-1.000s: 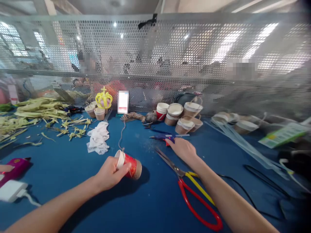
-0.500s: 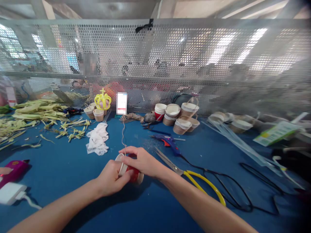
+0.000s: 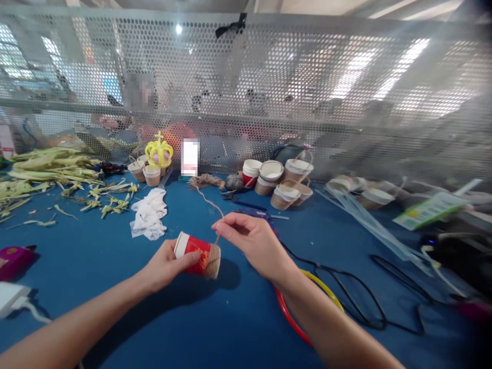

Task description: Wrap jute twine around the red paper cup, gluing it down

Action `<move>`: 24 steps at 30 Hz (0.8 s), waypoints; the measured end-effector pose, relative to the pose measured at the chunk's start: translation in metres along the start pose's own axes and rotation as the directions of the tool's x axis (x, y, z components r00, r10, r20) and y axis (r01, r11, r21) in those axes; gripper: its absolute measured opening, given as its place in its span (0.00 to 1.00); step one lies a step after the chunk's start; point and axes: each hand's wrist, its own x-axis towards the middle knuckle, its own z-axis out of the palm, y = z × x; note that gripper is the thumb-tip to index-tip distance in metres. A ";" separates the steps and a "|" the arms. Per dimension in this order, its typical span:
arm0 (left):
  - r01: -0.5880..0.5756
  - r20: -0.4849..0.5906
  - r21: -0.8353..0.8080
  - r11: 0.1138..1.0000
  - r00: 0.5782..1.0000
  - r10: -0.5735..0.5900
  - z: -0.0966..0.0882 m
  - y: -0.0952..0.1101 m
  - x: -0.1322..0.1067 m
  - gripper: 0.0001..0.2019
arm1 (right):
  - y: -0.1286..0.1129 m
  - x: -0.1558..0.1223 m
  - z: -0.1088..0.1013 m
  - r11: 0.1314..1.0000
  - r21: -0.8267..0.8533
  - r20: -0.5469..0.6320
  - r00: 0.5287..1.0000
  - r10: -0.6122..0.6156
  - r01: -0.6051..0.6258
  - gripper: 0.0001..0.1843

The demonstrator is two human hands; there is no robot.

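Observation:
A red and white paper cup (image 3: 197,252) lies on its side in my left hand (image 3: 169,264), its base toward the right. Brown twine (image 3: 213,261) is wound around the base end. My right hand (image 3: 246,236) pinches the loose strand of twine (image 3: 209,201) just above the cup. From there the strand runs back to a loose bundle of twine (image 3: 207,181) near the mesh panel. Beneath my right forearm lie scissors with red and yellow handles (image 3: 286,312); the blades are hidden. A blue glue gun (image 3: 265,214) is partly covered by my right hand.
Twine-wrapped cups (image 3: 285,196) stand at the back, some with handles. Crumpled white tissue (image 3: 149,212) lies left of centre, dried husks (image 3: 54,166) farther left. Black cable (image 3: 361,287) and clear glue sticks (image 3: 369,225) are on the right. A perforated metal panel (image 3: 230,66) closes the back.
The cup has turned so its side and wound base now show. My right hand has left the cup and moved right, pinching the strand. The view has shifted slightly.

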 end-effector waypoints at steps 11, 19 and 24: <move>0.095 0.010 -0.032 0.995 0.995 -0.094 0.001 0.001 -0.003 0.13 | 0.007 0.001 -0.002 0.995 -0.093 -0.040 0.999 -0.025 0.021 0.10; 0.082 0.021 0.026 0.996 0.996 -0.083 0.002 0.000 -0.005 0.12 | 0.019 0.007 -0.003 0.993 -0.115 -0.039 0.999 -0.003 -0.001 0.11; 0.079 0.041 0.014 0.997 0.996 -0.080 0.002 -0.001 -0.007 0.11 | 0.026 0.010 -0.001 0.991 -0.134 -0.031 0.999 0.010 -0.014 0.11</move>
